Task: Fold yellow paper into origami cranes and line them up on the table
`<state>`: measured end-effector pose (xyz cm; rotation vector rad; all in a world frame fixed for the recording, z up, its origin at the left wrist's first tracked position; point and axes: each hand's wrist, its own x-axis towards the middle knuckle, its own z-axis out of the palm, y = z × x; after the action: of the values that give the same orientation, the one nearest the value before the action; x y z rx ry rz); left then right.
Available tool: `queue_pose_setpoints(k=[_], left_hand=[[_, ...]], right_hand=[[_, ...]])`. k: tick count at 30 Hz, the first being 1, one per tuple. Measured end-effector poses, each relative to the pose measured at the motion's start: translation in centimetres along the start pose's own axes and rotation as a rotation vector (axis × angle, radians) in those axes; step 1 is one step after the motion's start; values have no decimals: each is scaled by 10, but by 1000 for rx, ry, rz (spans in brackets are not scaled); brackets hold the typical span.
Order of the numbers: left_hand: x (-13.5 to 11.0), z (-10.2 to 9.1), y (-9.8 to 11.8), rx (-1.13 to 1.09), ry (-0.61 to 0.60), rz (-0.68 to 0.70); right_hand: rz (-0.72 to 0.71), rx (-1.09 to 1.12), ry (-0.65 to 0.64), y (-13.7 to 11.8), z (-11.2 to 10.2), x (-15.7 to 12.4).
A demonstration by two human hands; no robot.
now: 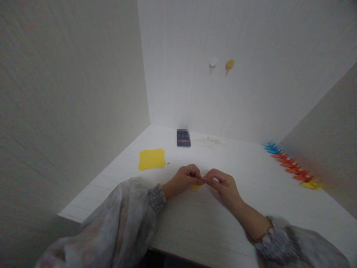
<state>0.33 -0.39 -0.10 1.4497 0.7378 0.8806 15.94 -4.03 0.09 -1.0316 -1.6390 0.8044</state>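
My left hand [184, 179] and my right hand [221, 182] meet at the middle of the white table [195, 219], fingers pinched together on a small folded piece of yellow-orange paper [196, 186]. Most of the piece is hidden by the fingers; a yellow corner shows beneath them, close to the tabletop. A ring sits on a left finger. Both wrists wear grey knitted cuffs under light sleeves.
A stack of yellow paper squares [152, 159] lies left of the hands. A dark small box [183, 137] stands near the back wall. A row of folded paper shapes, blue [272, 148], orange [292, 167] and yellow [312, 184], lines the right side. Two hooks [221, 65] hang on the wall.
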Motion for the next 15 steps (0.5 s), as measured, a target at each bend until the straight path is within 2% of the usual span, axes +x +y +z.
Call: queue_pose_setpoints(k=[8, 15], left_hand=[[1, -1, -2, -42, -25, -7], [2, -2, -4, -147, -41, -38]], right_hand=[[77, 119, -14, 4, -1, -2], [90, 101, 16, 7, 0, -2]])
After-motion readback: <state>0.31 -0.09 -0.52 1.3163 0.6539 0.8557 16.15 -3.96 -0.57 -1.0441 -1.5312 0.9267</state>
